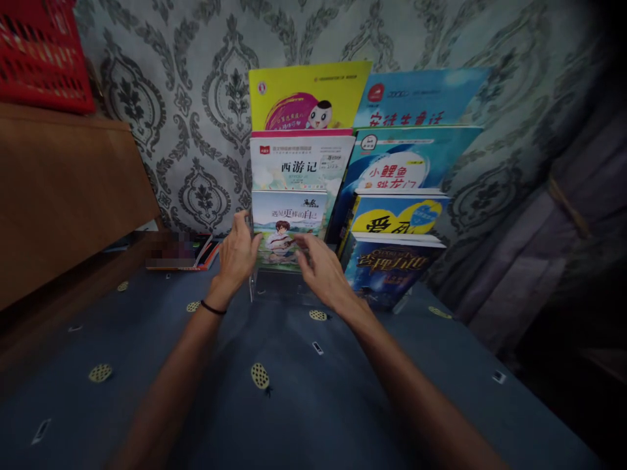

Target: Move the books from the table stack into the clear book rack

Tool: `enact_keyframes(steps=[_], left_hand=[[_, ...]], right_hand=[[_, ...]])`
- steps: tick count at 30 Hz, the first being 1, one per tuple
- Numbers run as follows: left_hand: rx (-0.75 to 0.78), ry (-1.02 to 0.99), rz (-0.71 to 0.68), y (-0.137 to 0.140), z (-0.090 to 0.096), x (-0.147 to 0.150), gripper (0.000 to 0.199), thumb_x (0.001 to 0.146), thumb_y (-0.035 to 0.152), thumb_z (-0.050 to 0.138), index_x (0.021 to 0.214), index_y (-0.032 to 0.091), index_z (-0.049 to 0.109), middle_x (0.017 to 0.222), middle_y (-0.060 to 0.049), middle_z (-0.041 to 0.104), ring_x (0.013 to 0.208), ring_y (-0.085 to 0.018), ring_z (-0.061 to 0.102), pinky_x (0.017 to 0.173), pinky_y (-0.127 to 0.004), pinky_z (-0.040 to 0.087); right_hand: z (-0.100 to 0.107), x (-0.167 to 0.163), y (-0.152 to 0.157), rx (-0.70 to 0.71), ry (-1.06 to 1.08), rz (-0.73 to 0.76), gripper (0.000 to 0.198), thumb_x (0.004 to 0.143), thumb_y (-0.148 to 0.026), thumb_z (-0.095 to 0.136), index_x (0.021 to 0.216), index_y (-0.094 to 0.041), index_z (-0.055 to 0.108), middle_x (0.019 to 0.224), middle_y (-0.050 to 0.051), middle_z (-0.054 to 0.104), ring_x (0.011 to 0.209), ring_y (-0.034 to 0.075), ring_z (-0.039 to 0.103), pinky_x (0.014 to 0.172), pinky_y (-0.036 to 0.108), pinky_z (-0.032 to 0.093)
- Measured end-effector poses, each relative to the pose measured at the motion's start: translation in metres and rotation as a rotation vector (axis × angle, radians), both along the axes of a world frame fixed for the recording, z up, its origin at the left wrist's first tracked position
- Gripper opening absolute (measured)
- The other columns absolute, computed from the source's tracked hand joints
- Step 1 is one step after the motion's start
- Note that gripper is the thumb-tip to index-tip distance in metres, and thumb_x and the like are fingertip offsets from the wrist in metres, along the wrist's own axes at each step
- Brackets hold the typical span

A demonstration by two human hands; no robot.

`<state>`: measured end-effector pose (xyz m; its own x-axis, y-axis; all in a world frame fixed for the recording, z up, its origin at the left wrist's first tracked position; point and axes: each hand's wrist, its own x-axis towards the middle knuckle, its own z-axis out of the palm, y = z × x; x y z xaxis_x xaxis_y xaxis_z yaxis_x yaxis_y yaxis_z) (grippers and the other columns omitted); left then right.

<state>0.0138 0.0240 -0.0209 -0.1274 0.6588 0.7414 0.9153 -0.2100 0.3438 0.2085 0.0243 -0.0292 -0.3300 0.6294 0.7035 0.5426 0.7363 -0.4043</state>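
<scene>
My left hand (238,253), a dark band at its wrist, is at the left edge of a storybook (287,219) with a cartoon figure on its cover. Its thumb and fingers are apart. In front of the same cover, toward its right side, is my right hand (321,267), fingers loosely stretched; I cannot tell whether they touch it. The storybook stands upright in a clear tiered book stand (281,287). Behind it rise a white book (294,153) and a yellow book (308,91).
On the right of the stand are a dark blue book (392,267), a yellow-and-blue book (399,212), a teal book (416,153) and a blue book (421,91). Flat books (206,254) lie at left beside a wooden cabinet (68,196) bearing a red basket (46,59). A curtain (529,215) hangs right.
</scene>
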Motion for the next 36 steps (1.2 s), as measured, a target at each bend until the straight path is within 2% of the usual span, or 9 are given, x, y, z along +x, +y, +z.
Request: enact_keyframes(steps=[4,7,10,16,22,28,32,34,36], left_hand=[[0.005,-0.096,-0.124,0.008,0.002,-0.014,0.049,0.087,0.023,0.063,0.131,0.017,0.041,0.098,-0.005,0.065,0.085,-0.022,0.067,0.078,-0.033,0.051],[-0.006,-0.142,-0.230,0.011,0.005,-0.022,0.040,0.087,0.026,0.062,0.125,0.016,0.049,0.087,-0.002,0.062,0.076,-0.019,0.063,0.074,-0.031,0.050],[-0.007,-0.163,-0.293,0.011,0.009,-0.024,0.030,0.090,0.029,0.058,0.118,0.016,0.056,0.084,-0.002,0.062,0.076,-0.018,0.062,0.073,-0.030,0.049],[-0.012,-0.089,-0.293,0.004,0.018,-0.025,0.014,0.091,0.030,0.054,0.092,0.018,0.062,0.085,-0.003,0.061,0.079,-0.018,0.058,0.075,-0.030,0.047],[-0.025,-0.005,-0.312,-0.004,0.027,-0.029,0.015,0.089,0.030,0.056,0.078,0.019,0.059,0.079,-0.003,0.058,0.078,-0.019,0.056,0.074,-0.031,0.046],[-0.044,0.012,-0.353,-0.007,0.028,-0.035,0.015,0.089,0.033,0.056,0.084,0.019,0.062,0.083,-0.003,0.061,0.081,-0.019,0.058,0.076,-0.032,0.048],[-0.183,-0.087,-0.528,-0.002,0.023,-0.051,0.032,0.091,0.036,0.055,0.116,0.018,0.063,0.102,-0.007,0.068,0.089,-0.019,0.064,0.073,-0.028,0.051],[-0.287,-0.089,-0.424,0.002,0.015,-0.066,0.037,0.095,0.036,0.051,0.127,0.019,0.058,0.109,-0.007,0.069,0.094,-0.018,0.067,0.074,-0.026,0.053],[-0.342,-0.034,-0.124,0.006,0.002,-0.084,0.033,0.098,0.031,0.047,0.125,0.020,0.060,0.114,-0.007,0.070,0.103,-0.019,0.067,0.084,-0.029,0.054]], right_hand=[[-0.004,0.000,0.004,-0.002,-0.046,0.003,0.033,0.092,-0.018,0.043,0.123,-0.018,0.057,0.121,0.016,0.068,0.114,0.030,0.063,0.097,0.048,0.050],[-0.002,0.001,0.003,-0.012,-0.042,0.001,0.033,0.092,-0.018,0.044,0.122,-0.017,0.058,0.119,0.015,0.069,0.111,0.029,0.065,0.095,0.047,0.052],[0.003,0.003,0.001,-0.020,-0.020,-0.001,0.032,0.092,-0.019,0.045,0.122,-0.019,0.059,0.112,0.013,0.072,0.104,0.027,0.068,0.092,0.046,0.053],[0.012,0.006,-0.005,-0.036,0.024,-0.040,0.030,0.093,-0.025,0.046,0.117,-0.019,0.063,0.097,0.009,0.075,0.088,0.024,0.070,0.078,0.041,0.055],[0.020,0.011,-0.008,-0.025,0.059,-0.028,0.027,0.092,-0.025,0.048,0.111,-0.019,0.067,0.096,0.009,0.076,0.086,0.023,0.071,0.079,0.040,0.054],[0.026,0.015,-0.009,-0.025,0.059,-0.036,0.025,0.091,-0.025,0.050,0.106,-0.017,0.070,0.089,0.007,0.076,0.076,0.020,0.068,0.070,0.035,0.051],[0.030,0.016,-0.012,-0.025,0.066,-0.026,0.024,0.091,-0.028,0.052,0.100,-0.018,0.072,0.083,0.007,0.075,0.068,0.019,0.066,0.062,0.032,0.047],[0.032,0.015,-0.014,-0.016,0.062,-0.003,0.023,0.091,-0.028,0.052,0.096,-0.018,0.073,0.079,0.006,0.075,0.066,0.020,0.066,0.060,0.031,0.046],[0.035,0.014,-0.017,-0.006,0.029,0.031,0.022,0.091,-0.028,0.053,0.092,-0.019,0.073,0.075,0.005,0.074,0.065,0.020,0.066,0.059,0.031,0.045]])
